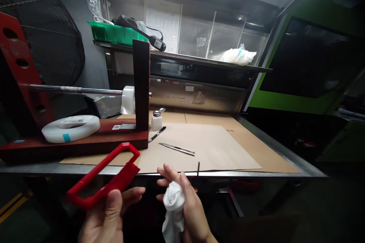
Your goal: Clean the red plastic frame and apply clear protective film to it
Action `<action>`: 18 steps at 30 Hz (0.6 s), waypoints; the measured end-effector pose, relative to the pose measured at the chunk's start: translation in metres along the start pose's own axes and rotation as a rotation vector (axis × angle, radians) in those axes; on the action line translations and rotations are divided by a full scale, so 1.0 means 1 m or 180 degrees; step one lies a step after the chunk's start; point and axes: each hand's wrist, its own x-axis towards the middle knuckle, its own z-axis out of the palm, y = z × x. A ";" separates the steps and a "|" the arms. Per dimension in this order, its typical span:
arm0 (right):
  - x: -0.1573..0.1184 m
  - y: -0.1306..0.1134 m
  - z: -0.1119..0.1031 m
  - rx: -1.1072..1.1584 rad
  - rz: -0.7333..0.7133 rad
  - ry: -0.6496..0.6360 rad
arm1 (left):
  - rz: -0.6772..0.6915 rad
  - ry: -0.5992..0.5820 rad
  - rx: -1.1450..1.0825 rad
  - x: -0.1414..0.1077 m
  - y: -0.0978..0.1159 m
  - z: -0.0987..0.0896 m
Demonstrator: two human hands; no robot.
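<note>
My left hand (107, 216) is closed on a red plastic frame (94, 172), thumb on its near side, the frame tilted up to the right. To the right, my right hand (191, 205) has a crumpled white cloth (173, 201) tucked against its palm and thumb, the other fingers stretched out. The two hands are apart, in front of the table's near edge. Beyond them a slim utility knife (177, 149) and a black pen (157, 134) lie on brown paper (211, 148). A small white pump bottle (156, 120) stands behind the pen.
At left a dark red stand (142, 83) carries a metal rod (82, 90) with a roll of film (128, 98). A flat white roll (71, 128) lies on its base. Above is a shelf (199, 60) with a green bin (114, 32). A thin rod (198, 169) sticks up at the table edge.
</note>
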 end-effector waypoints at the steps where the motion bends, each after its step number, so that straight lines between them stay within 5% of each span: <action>1: -0.002 0.008 0.003 0.0117 0.0088 -0.0027 | 0.0122 -0.0010 0.0168 -0.005 -0.004 0.002; 7: -0.011 0.049 0.026 0.0615 0.0261 -0.0316 | 0.0863 0.0197 0.1101 -0.030 -0.015 0.021; 11: -0.016 0.047 0.018 -0.0544 -0.0080 -0.0220 | 0.1213 0.0535 0.1674 -0.015 -0.011 0.010; 14: -0.016 0.039 0.004 -0.1874 -0.0661 -0.0658 | 0.1604 0.0625 0.2022 0.000 -0.010 -0.004; 18: -0.012 0.039 -0.008 -0.1822 -0.0228 -0.1338 | 0.1606 0.0561 0.2234 0.009 -0.008 -0.014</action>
